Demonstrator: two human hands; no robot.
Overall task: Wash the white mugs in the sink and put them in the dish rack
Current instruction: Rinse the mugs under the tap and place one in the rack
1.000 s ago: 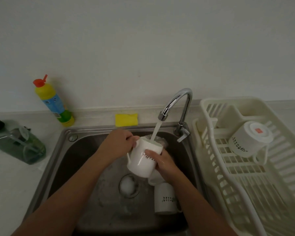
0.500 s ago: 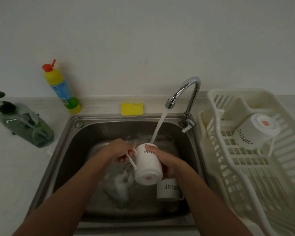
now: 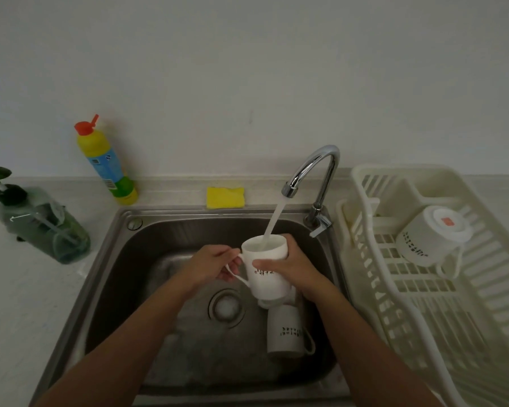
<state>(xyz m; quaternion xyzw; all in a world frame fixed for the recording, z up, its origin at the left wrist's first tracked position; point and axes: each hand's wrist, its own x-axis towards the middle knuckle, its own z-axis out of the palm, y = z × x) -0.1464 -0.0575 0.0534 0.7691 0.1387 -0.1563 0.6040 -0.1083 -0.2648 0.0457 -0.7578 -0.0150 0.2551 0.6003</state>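
Both hands' fingers (image 3: 260,263) grip upright white mug (image 3: 266,274) under tap stream.

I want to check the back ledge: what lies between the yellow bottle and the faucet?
In the head view, only the yellow sponge lies between the yellow bottle and the faucet.

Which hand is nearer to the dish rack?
Right. The right hand grips the mug's body on the side toward the dish rack; the left hand holds the handle on the far side.
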